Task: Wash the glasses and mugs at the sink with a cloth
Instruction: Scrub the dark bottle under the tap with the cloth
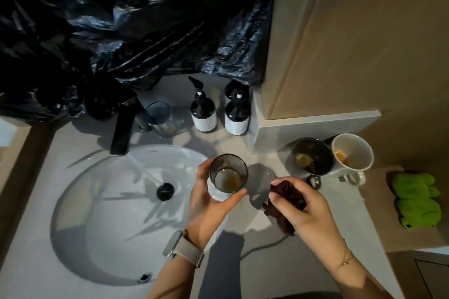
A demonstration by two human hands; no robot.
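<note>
Your left hand [206,204], watch [181,247] on the wrist, wraps fingers and thumb round a smoked glass [228,173], upright at the right rim of the sink [80,201]. Brownish residue lies in the bottom of it.

Your right hand [305,209], thin bracelet [345,261] at the wrist, bunches a dark brown cloth [290,195] in curled fingers; cloth just right of the glass, apart from it, above the pale grey surface [255,226].

Sink: white oval basin, black drain plug [165,191] near the middle, overflow hole [145,277] at the near edge. A stream of water [141,167] falls from the black tap [122,128] into the basin, left of the held glass.

Right, past the cloth: a dark mug [312,156] with liquid and something pale in it, touching or just beside a white mug [353,153] with a brown stain inside. Both upright on the surface. Farther right, a bright green fluffy cloth [416,199], well apart from the mugs.

Behind the tap: a second clear glass [160,119] with yellowish dregs, upright. Right of it, two dark pump bottles [203,110] with white labels, side by side against the wall corner.

Farthest back: crumpled black plastic sheeting [121,19] across the top left. Beige panelled wall [364,31] on the right.
</note>
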